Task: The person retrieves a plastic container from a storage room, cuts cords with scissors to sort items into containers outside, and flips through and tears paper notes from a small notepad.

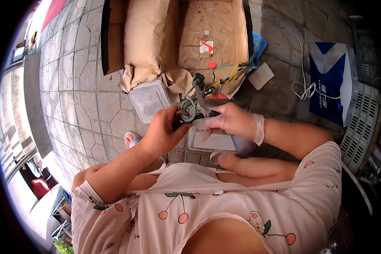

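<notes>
In the middle of the head view, a pair of scissors [200,100] with metal blades and black handles points away from me. My right hand [233,120], in a clear plastic glove, is closed around the handles. Bare and closed, my left hand [161,132] grips the near end of a bundle of knotted green cord [189,105] right beside the blades. Something dark shows between the left fingers, too hidden to name. Yellow and blue-green strands [230,78] trail from the bundle toward the far right.
Beyond my hands stands an open cardboard box [237,29] with brown paper [144,34]. A clear plastic lid [150,99] lies left, a clear container [211,142] below my hands. At right are a blue-and-white bag [328,80], a white cable [302,63] and grey crates [360,114].
</notes>
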`<state>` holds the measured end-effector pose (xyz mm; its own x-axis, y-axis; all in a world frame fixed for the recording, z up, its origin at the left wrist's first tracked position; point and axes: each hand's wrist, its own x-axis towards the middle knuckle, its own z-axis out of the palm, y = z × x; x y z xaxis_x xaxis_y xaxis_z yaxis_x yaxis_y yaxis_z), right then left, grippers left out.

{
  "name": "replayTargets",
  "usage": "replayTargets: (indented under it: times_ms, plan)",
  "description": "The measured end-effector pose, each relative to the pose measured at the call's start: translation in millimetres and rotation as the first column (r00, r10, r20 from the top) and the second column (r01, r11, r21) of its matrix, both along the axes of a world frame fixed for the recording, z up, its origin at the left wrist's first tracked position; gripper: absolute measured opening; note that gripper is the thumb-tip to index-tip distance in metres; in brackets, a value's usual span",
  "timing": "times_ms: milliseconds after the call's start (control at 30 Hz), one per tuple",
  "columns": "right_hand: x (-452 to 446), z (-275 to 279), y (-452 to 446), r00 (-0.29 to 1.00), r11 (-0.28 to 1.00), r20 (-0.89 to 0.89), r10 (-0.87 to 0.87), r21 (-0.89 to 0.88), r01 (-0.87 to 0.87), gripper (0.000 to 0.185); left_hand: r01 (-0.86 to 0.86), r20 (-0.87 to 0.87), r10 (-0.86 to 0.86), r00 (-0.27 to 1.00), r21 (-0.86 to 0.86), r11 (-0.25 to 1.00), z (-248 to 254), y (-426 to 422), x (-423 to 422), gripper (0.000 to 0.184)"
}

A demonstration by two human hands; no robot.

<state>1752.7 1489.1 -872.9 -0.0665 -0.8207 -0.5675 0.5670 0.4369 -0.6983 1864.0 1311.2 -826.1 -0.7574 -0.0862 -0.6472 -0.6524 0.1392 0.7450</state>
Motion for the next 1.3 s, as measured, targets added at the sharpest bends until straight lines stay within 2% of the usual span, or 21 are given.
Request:
replayTargets:
  times_ms: [67, 167, 467, 567, 667, 767, 967, 1067, 1167, 1267, 1300]
  plan:
    - [2, -20, 6, 0.959, 0.99, -0.267, 0.096, -0.071, -0.119, 0.027, -0.079, -0.08, 0.09, 0.993, 0.128, 0.989, -3, 3, 2, 0.029]
    - [8, -5, 0, 0.996, 0.998, -0.09, -0.017, -0.06, 0.012, 0.027, -0.145, -0.035, 0.155, 0.987, 0.19, 0.971, -4, 4, 3, 0.032]
    - [-11, 19, 2, 0.992, 0.991, -0.048, 0.115, -0.07, -0.118, 0.029, -0.115, 0.043, 0.107, 0.993, 0.386, 0.915, 5, -5, 0, 0.031]
    - [-1, 7, 3, 0.999, 0.993, -0.005, 0.039, -0.108, -0.039, 0.03, -0.169, 0.103, 0.139, 0.985, 0.405, 0.899, 12, -1, -2, 0.019]
    - [1, 8, 0, 1.0, 0.99, 0.008, 0.024, -0.137, -0.023, 0.031, -0.072, 0.181, 0.002, 0.983, 0.38, 0.922, 8, -1, 4, 0.02]
    - [-3, 4, 3, 0.993, 0.986, 0.038, 0.115, -0.123, -0.11, 0.03, -0.155, 0.229, 0.061, 0.972, 0.422, 0.893, 18, 1, -2, 0.023]
    - [-12, 25, 3, 0.988, 0.966, -0.035, 0.152, -0.206, -0.156, 0.027, -0.051, 0.15, -0.022, 0.989, 0.468, 0.882, 24, -2, -4, 0.027]
    - [-11, 28, 2, 0.993, 0.956, -0.016, 0.12, -0.267, -0.12, 0.023, 0.099, 0.049, -0.13, 0.99, 0.41, 0.907, 20, -5, 0, 0.027]
    - [-15, 40, 1, 0.985, 0.969, -0.091, 0.146, -0.189, -0.161, 0.02, 0.102, 0.12, -0.148, 0.982, 0.326, 0.94, 20, -1, 4, 0.027]
    - [-25, 56, 2, 0.911, 0.952, -0.33, 0.249, -0.091, -0.293, 0.026, 0.123, 0.106, -0.163, 0.981, 0.31, 0.943, 37, 5, -1, 0.026]
    - [-24, 54, 4, 0.878, 0.935, -0.405, 0.254, -0.129, -0.33, 0.027, 0.139, 0.06, -0.165, 0.984, 0.306, 0.942, 43, 8, -3, 0.025]
